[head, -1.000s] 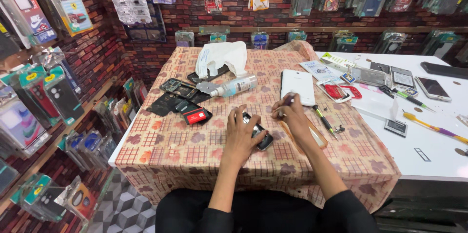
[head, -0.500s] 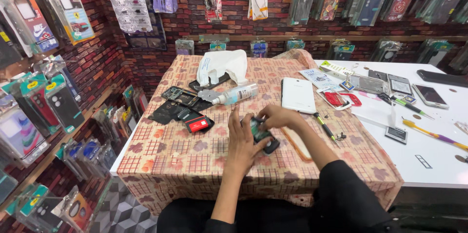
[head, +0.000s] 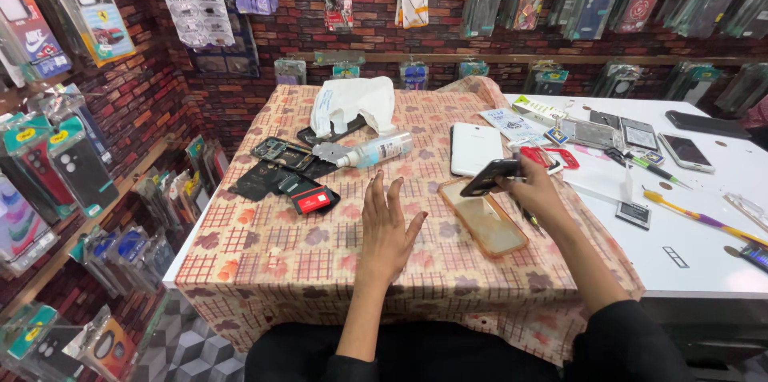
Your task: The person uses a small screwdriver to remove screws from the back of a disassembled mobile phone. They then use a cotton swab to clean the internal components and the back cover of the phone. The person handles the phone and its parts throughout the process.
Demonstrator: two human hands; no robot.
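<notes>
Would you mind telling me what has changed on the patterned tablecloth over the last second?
Both hands had been working together on a small dark phone. Now the right hand alone has lifted the dark phone above a tan phone case, while the left hand has let go and is raised, open, fingers spread. The white phone, spray bottle and red battery stayed put.

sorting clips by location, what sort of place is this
Most likely a small phone repair and accessory shop. Packaged phone cases hang along the brick walls, opened phone parts lie on the patterned tablecloth, and the right hand lifts a dark phone off a clear case.
</notes>
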